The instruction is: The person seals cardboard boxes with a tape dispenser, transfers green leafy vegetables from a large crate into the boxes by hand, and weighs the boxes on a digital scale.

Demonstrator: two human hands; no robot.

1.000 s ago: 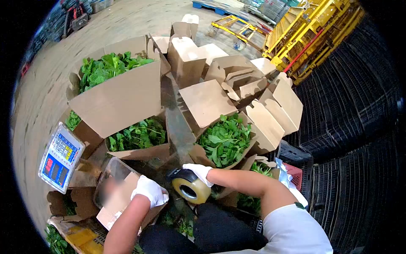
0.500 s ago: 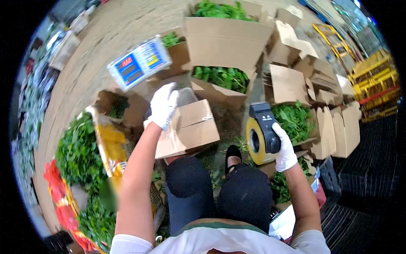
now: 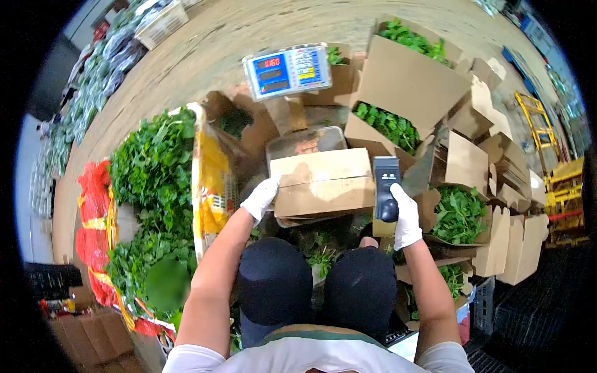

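Observation:
A closed brown cardboard box [image 3: 323, 186] lies in front of my knees, partly over a clear-topped scale platform [image 3: 333, 138]. At the box's left end is my left hand [image 3: 262, 198], white-gloved, its fingers against the cardboard edge. My right hand [image 3: 407, 217], also gloved, grips a black tape dispenser [image 3: 386, 189], which is upright at the box's right end; its tape roll is mostly hidden. Beyond the box, the scale display [image 3: 289, 71] shows lit red digits.
A yellow-lined basket [image 3: 210, 180] of leafy greens [image 3: 152, 168] stands at left beside red mesh bags [image 3: 93, 239]. Open cartons [image 3: 410, 81] with greens stand ahead and to the right. Yellow metal frames [image 3: 563, 193] are at far right.
The view has turned left. My left hand has moved from the box's far side to its left end. The box now lies straighter, and the tape dispenser has come up beside its right end.

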